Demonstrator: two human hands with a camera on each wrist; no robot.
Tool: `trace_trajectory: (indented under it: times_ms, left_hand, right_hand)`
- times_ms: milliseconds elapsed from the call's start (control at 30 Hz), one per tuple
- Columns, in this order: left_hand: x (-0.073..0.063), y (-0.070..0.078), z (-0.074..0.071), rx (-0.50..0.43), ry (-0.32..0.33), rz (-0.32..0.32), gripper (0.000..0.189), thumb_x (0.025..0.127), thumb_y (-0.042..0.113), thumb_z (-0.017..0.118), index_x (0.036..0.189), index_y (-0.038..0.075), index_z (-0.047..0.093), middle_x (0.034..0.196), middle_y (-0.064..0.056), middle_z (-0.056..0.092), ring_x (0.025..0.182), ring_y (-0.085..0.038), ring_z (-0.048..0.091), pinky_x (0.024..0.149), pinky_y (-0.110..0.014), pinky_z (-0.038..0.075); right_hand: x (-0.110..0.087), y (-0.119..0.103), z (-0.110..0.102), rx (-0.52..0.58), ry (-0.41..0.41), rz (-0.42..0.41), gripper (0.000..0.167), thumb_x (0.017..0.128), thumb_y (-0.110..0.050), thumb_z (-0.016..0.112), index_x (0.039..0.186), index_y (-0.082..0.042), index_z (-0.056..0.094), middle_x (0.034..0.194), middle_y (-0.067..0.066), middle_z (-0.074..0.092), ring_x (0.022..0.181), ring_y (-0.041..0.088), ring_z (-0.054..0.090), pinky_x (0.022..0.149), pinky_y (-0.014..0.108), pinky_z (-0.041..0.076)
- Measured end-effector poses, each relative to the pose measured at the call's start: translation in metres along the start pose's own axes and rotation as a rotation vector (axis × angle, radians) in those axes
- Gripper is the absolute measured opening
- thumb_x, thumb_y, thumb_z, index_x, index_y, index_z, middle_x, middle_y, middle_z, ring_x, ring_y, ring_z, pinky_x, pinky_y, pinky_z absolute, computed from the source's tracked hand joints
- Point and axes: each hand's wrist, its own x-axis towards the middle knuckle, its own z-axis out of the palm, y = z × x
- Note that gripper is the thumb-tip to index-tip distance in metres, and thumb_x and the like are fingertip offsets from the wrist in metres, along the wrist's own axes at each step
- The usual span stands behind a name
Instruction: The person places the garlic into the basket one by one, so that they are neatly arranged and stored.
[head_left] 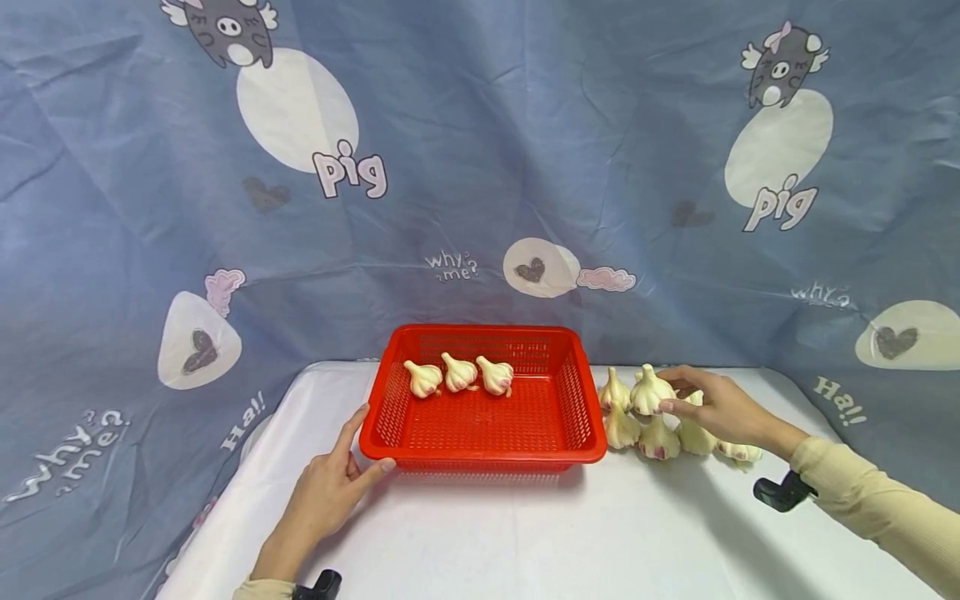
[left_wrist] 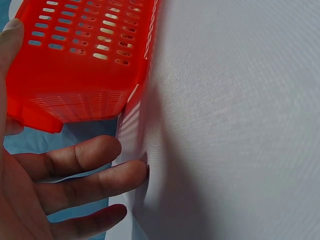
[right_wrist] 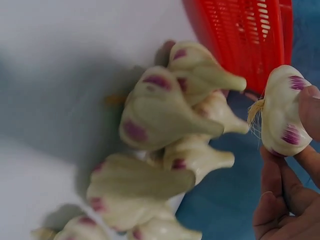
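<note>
My right hand (head_left: 716, 404) pinches a garlic bulb (head_left: 651, 392) between thumb and fingers, raised over the other bulbs, its neck pointing up. In the right wrist view the held garlic bulb (right_wrist: 285, 112) shows purple streaks and a tuft of dry roots. Below lies a group of several garlic bulbs (head_left: 660, 437) on the table. My left hand (head_left: 322, 500) is at the near left corner of a red plastic basket (head_left: 487, 454), thumb by the front rim and index finger along the left side. Its other fingers (left_wrist: 95, 182) stretch out loosely. Three garlic bulbs (head_left: 459, 373) lie in a row toward the basket's back.
A white cloth (head_left: 480, 533) covers the table. Behind it hangs a blue curtain (head_left: 465, 125) with pig prints, close to the basket's back rim. The bulb group sits right beside the basket's right wall.
</note>
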Motion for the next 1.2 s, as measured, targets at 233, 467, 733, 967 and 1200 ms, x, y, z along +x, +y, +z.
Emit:
trace_trajectory:
  times_ms: [233, 467, 733, 967, 1200]
  left_hand:
    - [0.0, 0.0, 0.0, 0.005, -0.012, -0.009, 0.091, 0.092, 0.057, 0.077, 0.166, 0.03, 0.032, 0.063, 0.011, 0.051, 0.055, -0.006, 0.046, 0.058, -0.027, 0.038]
    - [0.0, 0.003, -0.001, 0.009, 0.004, 0.008, 0.09, 0.092, 0.056, 0.078, 0.166, 0.029, 0.033, 0.063, 0.011, 0.051, 0.054, -0.005, 0.046, 0.058, -0.027, 0.038]
    - [0.002, 0.003, 0.0, 0.01, -0.003, 0.0, 0.092, 0.092, 0.058, 0.078, 0.166, 0.03, 0.032, 0.063, 0.011, 0.051, 0.055, -0.005, 0.046, 0.058, -0.026, 0.038]
    - [0.001, 0.001, 0.001, 0.006, 0.002, 0.001, 0.092, 0.091, 0.058, 0.078, 0.166, 0.03, 0.032, 0.063, 0.012, 0.051, 0.055, -0.005, 0.046, 0.058, -0.026, 0.039]
    - [-0.001, -0.001, 0.001, 0.006, 0.005, 0.0, 0.091, 0.092, 0.057, 0.078, 0.166, 0.029, 0.033, 0.063, 0.012, 0.051, 0.055, -0.005, 0.045, 0.057, -0.026, 0.038]
  right_hand:
    - [0.013, -0.014, 0.009, 0.06, -0.046, 0.002, 0.047, 0.101, -0.023, 0.073, 0.143, -0.006, 0.063, 0.122, 0.007, 0.075, 0.108, 0.024, 0.069, 0.086, 0.038, 0.054]
    - [0.024, -0.023, 0.016, 0.09, -0.055, 0.008, 0.045, 0.103, -0.023, 0.071, 0.143, -0.005, 0.063, 0.125, 0.009, 0.074, 0.11, 0.026, 0.069, 0.085, 0.037, 0.05]
    - [0.04, -0.032, 0.022, 0.131, -0.081, 0.019, 0.045, 0.105, -0.024, 0.068, 0.145, -0.004, 0.061, 0.122, 0.008, 0.074, 0.112, 0.026, 0.068, 0.088, 0.037, 0.051]
    - [0.057, -0.044, 0.03, 0.168, -0.089, 0.008, 0.044, 0.106, -0.025, 0.066, 0.143, -0.002, 0.062, 0.122, 0.01, 0.075, 0.114, 0.028, 0.069, 0.09, 0.04, 0.054]
    - [0.076, -0.055, 0.038, 0.173, -0.089, -0.019, 0.041, 0.107, -0.024, 0.064, 0.142, -0.001, 0.063, 0.121, 0.01, 0.076, 0.114, 0.029, 0.071, 0.097, 0.049, 0.054]
